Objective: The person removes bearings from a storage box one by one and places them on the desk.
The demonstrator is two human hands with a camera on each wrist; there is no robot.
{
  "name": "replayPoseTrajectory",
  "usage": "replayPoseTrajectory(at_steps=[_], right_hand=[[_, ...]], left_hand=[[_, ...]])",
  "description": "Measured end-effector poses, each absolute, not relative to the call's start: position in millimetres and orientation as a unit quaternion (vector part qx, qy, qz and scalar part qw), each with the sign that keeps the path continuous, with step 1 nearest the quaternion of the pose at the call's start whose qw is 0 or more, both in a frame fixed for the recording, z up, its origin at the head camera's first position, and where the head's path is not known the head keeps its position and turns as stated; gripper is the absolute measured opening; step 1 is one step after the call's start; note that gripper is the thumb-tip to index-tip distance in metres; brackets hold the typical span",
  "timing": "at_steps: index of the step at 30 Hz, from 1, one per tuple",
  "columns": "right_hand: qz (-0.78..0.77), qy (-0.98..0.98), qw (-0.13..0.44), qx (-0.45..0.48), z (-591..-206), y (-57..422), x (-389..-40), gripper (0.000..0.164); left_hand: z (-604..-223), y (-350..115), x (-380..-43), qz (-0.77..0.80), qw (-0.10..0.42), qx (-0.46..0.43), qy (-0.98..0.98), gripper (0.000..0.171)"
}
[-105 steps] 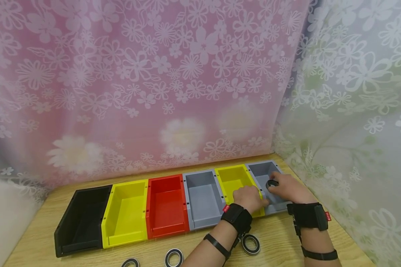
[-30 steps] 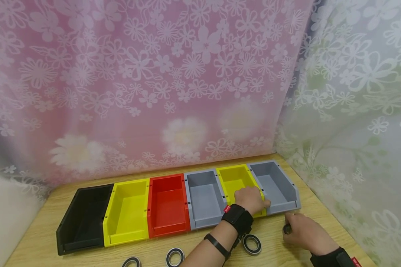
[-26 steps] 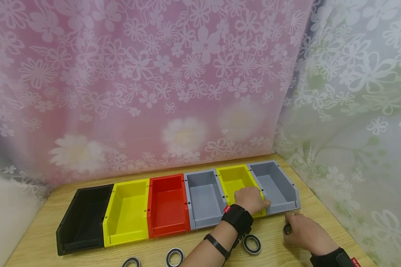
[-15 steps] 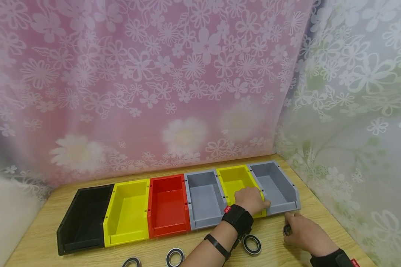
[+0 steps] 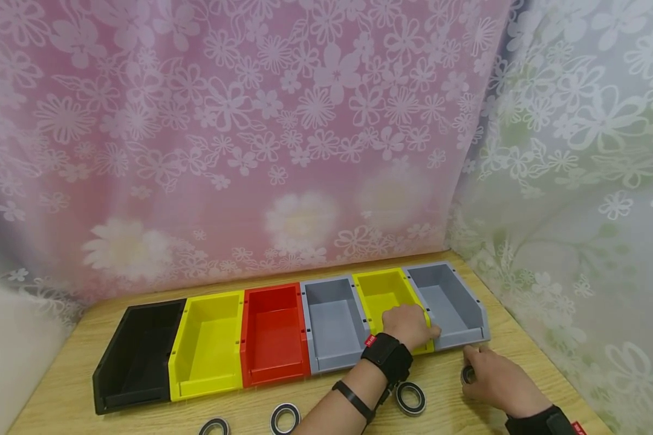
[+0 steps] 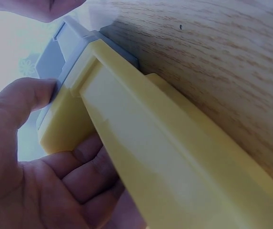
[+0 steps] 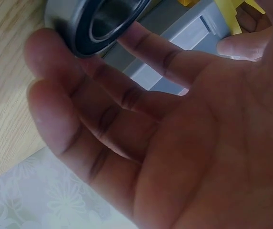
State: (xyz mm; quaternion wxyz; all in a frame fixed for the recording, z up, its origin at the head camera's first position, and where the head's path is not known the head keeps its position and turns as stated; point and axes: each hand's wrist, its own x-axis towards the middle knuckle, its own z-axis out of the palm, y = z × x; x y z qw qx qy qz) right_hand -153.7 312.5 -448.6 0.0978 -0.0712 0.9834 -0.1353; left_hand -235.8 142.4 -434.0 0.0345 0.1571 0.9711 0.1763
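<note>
In the head view my left hand [image 5: 406, 326] grips the side wall of the yellow bin [image 5: 381, 293], second from the right. The left wrist view shows the thumb on the grey edge beside it and the fingers curled inside the yellow wall. My right hand [image 5: 502, 382] holds a ball bearing [image 5: 468, 374] on edge, low over the table in front of the rightmost grey bin [image 5: 446, 302]. Up close in the right wrist view, the bearing [image 7: 81, 33] has a steel outer ring and black seal, with fingertips against it; the fingers partly cover it in the head view.
More bearings lie along the front: one by my left wrist [image 5: 410, 399], another in the middle [image 5: 285, 418], a third [image 5: 214, 426] cut off by the frame. Leftward stand another grey bin [image 5: 334, 329], a red [image 5: 274, 335], a yellow [image 5: 207, 341] and a black bin [image 5: 136, 356]. Curtains hang behind and right.
Since the oldest frame, my right hand has come out of the rightmost grey bin toward me, carrying the bearing to the table in front. My left hand has kept its grip.
</note>
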Motion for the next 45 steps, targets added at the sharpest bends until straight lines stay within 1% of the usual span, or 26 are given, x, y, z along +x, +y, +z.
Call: replayPoseTrajectory(at_steps=[9, 14, 27, 32, 36, 39, 42, 45], right_hand=[[-0.126, 0.986, 0.080, -0.080, -452.6, 313.8, -151.2, 0.029], [-0.117, 0.987, 0.079, -0.078, -451.4, 312.6, -152.1, 0.029], [-0.120, 0.985, 0.106, -0.064, -448.1, 313.7, -150.8, 0.030], [-0.125, 0.984, 0.108, -0.060, -446.5, 315.5, -149.6, 0.029], [-0.136, 0.982, 0.122, -0.054, -444.8, 317.5, -150.8, 0.026], [-0.135, 0.981, 0.130, -0.047, -441.5, 320.9, -151.2, 0.031], [-0.124, 0.985, 0.113, -0.046, -436.2, 323.2, -151.6, 0.038], [-0.117, 0.989, 0.071, -0.060, -430.0, 321.2, -152.8, 0.034]], left_hand=[[-434.1, 140.6, -236.2, 0.181, 0.040, 0.157, 0.970, 0.064], [-434.8, 139.2, -237.4, 0.181, 0.037, 0.157, 0.970, 0.064], [-435.9, 140.0, -236.9, 0.178, 0.036, 0.155, 0.971, 0.065], [-433.2, 139.9, -234.3, 0.175, 0.034, 0.160, 0.971, 0.064], [-432.0, 140.0, -232.6, 0.170, 0.029, 0.159, 0.972, 0.064], [-433.3, 141.7, -232.0, 0.169, 0.027, 0.157, 0.973, 0.065], [-434.5, 143.1, -232.1, 0.172, 0.027, 0.157, 0.972, 0.066], [-437.0, 142.9, -233.0, 0.176, 0.025, 0.161, 0.971, 0.067]])
